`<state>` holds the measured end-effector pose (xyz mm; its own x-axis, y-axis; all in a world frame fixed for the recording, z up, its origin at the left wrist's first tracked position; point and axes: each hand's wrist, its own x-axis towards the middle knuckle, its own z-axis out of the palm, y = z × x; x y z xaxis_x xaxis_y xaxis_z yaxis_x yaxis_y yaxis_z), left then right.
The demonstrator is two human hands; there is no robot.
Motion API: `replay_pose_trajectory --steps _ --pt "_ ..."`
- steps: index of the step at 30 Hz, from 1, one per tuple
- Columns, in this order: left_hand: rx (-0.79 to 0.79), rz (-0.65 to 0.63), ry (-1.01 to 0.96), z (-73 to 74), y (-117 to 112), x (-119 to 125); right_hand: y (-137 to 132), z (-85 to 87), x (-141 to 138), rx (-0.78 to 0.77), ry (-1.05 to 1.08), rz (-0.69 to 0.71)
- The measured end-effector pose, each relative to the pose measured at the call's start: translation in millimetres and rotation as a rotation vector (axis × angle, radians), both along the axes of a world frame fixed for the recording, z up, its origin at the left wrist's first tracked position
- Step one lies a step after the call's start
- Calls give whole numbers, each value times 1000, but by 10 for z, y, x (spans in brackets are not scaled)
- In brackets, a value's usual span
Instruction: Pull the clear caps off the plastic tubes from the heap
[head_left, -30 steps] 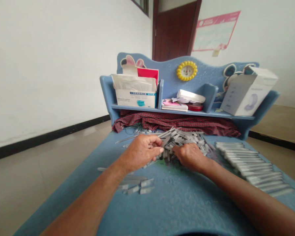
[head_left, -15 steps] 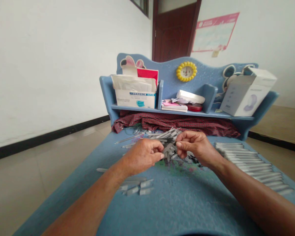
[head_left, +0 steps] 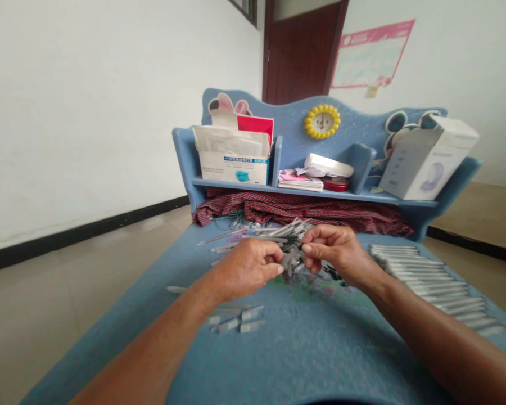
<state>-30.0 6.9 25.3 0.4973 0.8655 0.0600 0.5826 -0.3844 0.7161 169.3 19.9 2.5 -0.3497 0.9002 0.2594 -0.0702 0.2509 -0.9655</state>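
Observation:
Over a loose pile of pen parts [head_left: 295, 228], clear, grey and black, my two hands face each other a short gap apart. My left hand [head_left: 251, 267] is closed, thumb against the curled fingers; whatever is in the pinch is too small or hidden to name. My right hand [head_left: 335, 247] pinches with thumb and forefinger beside dark, thin pieces, and its hold is also unclear. Nearer me, below the left hand, lie several small clear pieces like pen caps [head_left: 252, 326]. To the right, slim pen-like sticks [head_left: 425, 278] are laid side by side in a row.
A blue desk [head_left: 303, 349] carries everything. At its back, checked cloth [head_left: 320, 209] lies under a shelf holding a mask box [head_left: 234, 169], papers [head_left: 299, 181], a red round tin [head_left: 335, 184] and a white box [head_left: 421, 160]. A yellow-rimmed clock [head_left: 322, 121] is on the backboard.
Both hands keep almost the same pose over the pile; the left has shifted very slightly toward the right. The whole view has moved a little.

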Motion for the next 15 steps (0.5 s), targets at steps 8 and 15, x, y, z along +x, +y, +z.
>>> replay_pose_trajectory --steps 8,15 --pt "22 -18 21 0 5 -9 -8 -10 3 -20 -25 7" --pt "8 -22 45 -10 -8 -16 -32 12 -19 -20 -65 -9"
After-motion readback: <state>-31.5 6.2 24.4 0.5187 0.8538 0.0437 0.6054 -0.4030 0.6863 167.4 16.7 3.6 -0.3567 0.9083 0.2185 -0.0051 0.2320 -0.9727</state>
